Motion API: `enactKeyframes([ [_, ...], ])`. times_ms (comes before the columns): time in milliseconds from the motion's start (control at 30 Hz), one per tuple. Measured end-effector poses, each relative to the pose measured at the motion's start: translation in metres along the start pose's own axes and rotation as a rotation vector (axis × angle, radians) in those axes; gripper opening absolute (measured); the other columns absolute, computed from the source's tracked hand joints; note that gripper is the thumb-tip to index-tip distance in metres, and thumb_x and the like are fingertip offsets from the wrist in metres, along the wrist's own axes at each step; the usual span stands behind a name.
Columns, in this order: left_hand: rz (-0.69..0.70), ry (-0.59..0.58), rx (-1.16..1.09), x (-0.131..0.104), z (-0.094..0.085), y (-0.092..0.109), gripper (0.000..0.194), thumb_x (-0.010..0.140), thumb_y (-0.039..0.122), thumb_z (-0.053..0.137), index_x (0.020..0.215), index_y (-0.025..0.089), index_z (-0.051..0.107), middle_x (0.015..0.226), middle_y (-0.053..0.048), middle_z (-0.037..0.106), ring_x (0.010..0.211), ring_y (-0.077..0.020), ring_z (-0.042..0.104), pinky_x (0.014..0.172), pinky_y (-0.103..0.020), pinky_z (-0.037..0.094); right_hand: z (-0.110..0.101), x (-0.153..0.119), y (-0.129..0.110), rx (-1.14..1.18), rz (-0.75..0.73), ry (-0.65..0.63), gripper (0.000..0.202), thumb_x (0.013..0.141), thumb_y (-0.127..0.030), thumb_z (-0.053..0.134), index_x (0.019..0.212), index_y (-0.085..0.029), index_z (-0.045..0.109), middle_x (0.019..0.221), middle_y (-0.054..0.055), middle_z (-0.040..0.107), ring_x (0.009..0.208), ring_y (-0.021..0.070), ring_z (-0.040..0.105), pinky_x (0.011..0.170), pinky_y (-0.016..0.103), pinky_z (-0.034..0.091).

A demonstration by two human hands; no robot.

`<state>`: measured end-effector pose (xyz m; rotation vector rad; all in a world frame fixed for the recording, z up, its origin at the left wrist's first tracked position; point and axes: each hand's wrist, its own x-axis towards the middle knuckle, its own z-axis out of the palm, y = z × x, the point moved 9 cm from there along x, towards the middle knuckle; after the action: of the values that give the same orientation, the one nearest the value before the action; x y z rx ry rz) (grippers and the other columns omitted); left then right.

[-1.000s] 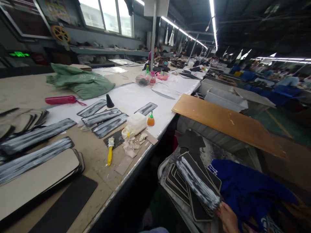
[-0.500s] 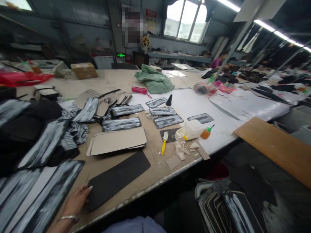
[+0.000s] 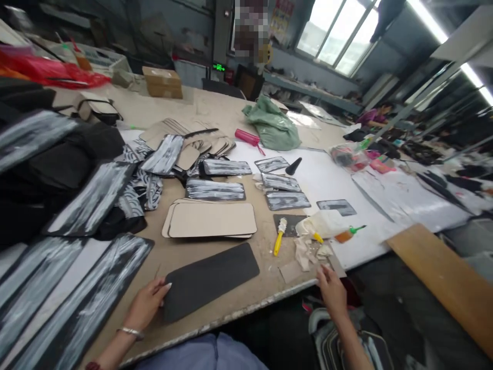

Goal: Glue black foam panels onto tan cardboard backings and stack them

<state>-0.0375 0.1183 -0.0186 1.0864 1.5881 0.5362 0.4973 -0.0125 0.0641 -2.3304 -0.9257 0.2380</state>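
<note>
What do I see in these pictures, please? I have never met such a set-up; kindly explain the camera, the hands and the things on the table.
There is no machine here, only a person working with two bare hands. Every picture comes from one camera worn on the head, looking forward and down.

The left hand has its fingers at the left end of a plain black panel; I cannot tell how firmly it grips. The right hand is at the table's near edge, close to some pale scraps, with nothing visibly held.

Beyond the black panel lies a stack of beige panels. To its right is a yellow-handled brush. Farther back lies a green bag.
</note>
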Motion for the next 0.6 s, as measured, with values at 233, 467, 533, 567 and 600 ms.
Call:
enactKeyframes([
  [233, -0.07, 0.158, -0.089, 0.001, 0.001, -0.015, 0.044, 0.04, 0.057, 0.06, 0.064, 0.02, 0.059, 0.059, -0.001, 0.063, 0.049, -0.0166, 0.052, 0.046, -0.027, 0.044, 0.024, 0.087, -0.019, -0.005, -0.228, 0.079, 0.068, 0.069, -0.064, 0.045, 0.111, -0.012, 0.054, 0.088, 0.011, 0.061, 0.073, 0.0243, 0.056, 0.073, 0.04, 0.046],
  [467, -0.141, 0.315, -0.068, -0.005, -0.008, -0.021, 0.042, 0.038, 0.052, 0.061, 0.065, 0.021, 0.061, 0.077, -0.008, 0.069, 0.076, -0.0276, 0.062, 0.062, -0.032, 0.051, 0.027, 0.13, -0.054, -0.069, -0.542, 0.032, 0.05, 0.081, -0.056, 0.031, 0.091, -0.015, 0.059, 0.088, 0.015, 0.059, 0.086, 0.0272, 0.053, 0.082, 0.045, 0.044],
  [533, -0.093, 0.298, -0.031, -0.006, -0.005, -0.015, 0.041, 0.043, 0.055, 0.059, 0.065, 0.021, 0.062, 0.075, -0.007, 0.069, 0.075, -0.027, 0.062, 0.066, -0.032, 0.051, 0.031, 0.131, -0.062, -0.131, -0.669, -0.058, 0.039, 0.082, -0.044, 0.033, 0.093, -0.017, 0.058, 0.088, 0.013, 0.059, 0.084, 0.0258, 0.055, 0.079, 0.043, 0.046],
  [567, -0.07, 0.28, -0.013, -0.008, -0.003, -0.01, 0.04, 0.045, 0.056, 0.058, 0.065, 0.021, 0.062, 0.072, -0.006, 0.068, 0.073, -0.0262, 0.061, 0.066, -0.032, 0.05, 0.034, 0.13, -0.065, -0.183, -0.735, -0.095, 0.034, 0.082, -0.039, 0.034, 0.093, -0.019, 0.058, 0.086, 0.011, 0.059, 0.081, 0.0247, 0.056, 0.076, 0.041, 0.048],
  [600, -0.052, 0.261, -0.002, -0.009, -0.001, -0.006, 0.04, 0.047, 0.058, 0.057, 0.063, 0.021, 0.062, 0.069, -0.005, 0.067, 0.07, -0.0254, 0.061, 0.064, -0.032, 0.05, 0.038, 0.129, -0.066, -0.232, -0.788, -0.132, 0.031, 0.081, -0.036, 0.034, 0.094, -0.02, 0.058, 0.086, 0.01, 0.059, 0.078, 0.0236, 0.057, 0.073, 0.039, 0.049],
])
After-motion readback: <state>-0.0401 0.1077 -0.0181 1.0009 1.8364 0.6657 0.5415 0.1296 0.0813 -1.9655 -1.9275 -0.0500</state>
